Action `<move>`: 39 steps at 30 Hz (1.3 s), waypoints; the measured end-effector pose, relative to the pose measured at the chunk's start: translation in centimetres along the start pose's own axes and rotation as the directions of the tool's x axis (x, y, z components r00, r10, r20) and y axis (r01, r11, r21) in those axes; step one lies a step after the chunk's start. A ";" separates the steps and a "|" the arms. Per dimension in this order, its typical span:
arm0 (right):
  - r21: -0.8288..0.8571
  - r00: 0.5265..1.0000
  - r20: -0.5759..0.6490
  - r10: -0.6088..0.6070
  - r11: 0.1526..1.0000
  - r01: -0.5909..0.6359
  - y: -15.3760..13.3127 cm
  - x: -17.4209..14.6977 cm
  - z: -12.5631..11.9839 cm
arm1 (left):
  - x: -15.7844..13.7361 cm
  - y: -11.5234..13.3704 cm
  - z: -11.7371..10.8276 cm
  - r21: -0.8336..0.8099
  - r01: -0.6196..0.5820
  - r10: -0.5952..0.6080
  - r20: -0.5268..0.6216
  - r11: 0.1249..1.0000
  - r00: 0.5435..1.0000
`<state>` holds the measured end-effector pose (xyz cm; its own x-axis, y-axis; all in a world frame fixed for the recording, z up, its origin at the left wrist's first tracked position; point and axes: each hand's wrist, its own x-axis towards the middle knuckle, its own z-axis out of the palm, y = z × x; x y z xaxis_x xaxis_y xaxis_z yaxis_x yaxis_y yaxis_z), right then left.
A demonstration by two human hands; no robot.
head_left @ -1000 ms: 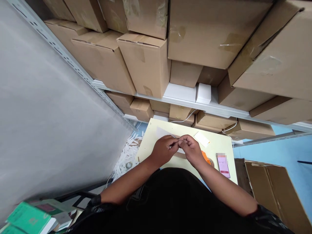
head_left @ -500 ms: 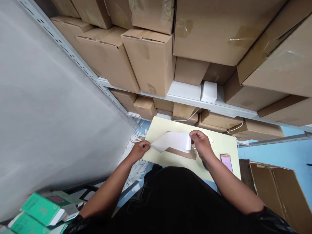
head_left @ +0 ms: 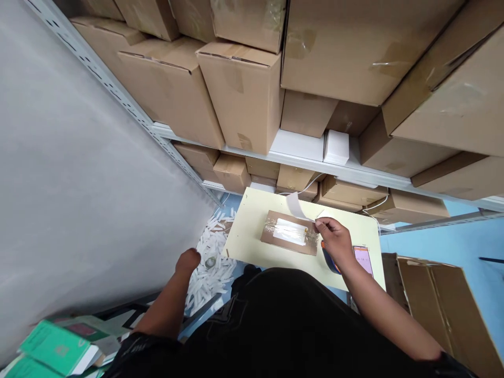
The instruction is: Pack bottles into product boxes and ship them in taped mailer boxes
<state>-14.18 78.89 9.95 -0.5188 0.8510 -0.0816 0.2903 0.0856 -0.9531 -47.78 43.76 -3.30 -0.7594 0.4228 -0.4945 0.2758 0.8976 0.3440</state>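
My right hand (head_left: 334,239) pinches one end of a curved white paper sheet (head_left: 296,207), which stands up above the far side of the pale yellow table (head_left: 246,226). Just below it lies a small brown cardboard box (head_left: 270,239), with clear tape shining over a white label (head_left: 289,232) on its top. Out past the table's left edge, my left hand (head_left: 188,261) is over white paper strips (head_left: 208,278) heaped on the floor. Its fingers are curled out of sight. A dark blue and orange tool (head_left: 329,260) is partly hidden by my right wrist.
A phone (head_left: 363,260) lies at the table's right side. Shelves (head_left: 299,147) packed with cardboard boxes (head_left: 240,100) rise behind the table. An open carton (head_left: 444,304) stands at the right, green boxes (head_left: 55,346) at lower left, and a grey wall (head_left: 90,184) along the left.
My left hand has come away from the white paper and moved left, off the table. The paper, no longer stretched across the box, curls up from my right hand, exposing the taped label.
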 end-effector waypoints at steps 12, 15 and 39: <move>0.044 0.992 -0.122 0.027 0.999 -0.022 4.2 -3.5 1.8 | -5.9 24.0 3.5 -0.809 -0.023 0.438 0.294 0.588 0.850; 0.022 0.989 -0.144 0.016 1.000 -0.013 5.4 -4.2 2.0 | -5.6 25.2 4.5 -0.743 -0.142 0.420 0.200 0.654 0.885; -0.818 0.935 0.233 -0.269 0.465 0.338 10.2 -1.7 2.6 | -1.9 23.6 7.7 0.279 -0.708 0.746 -0.050 0.649 0.664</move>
<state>-12.43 76.92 -0.40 -0.7502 0.6516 0.1123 0.6178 0.7513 -0.2322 -35.32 65.08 -0.35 -0.3280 0.9441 -0.0323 0.8808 0.3180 0.3509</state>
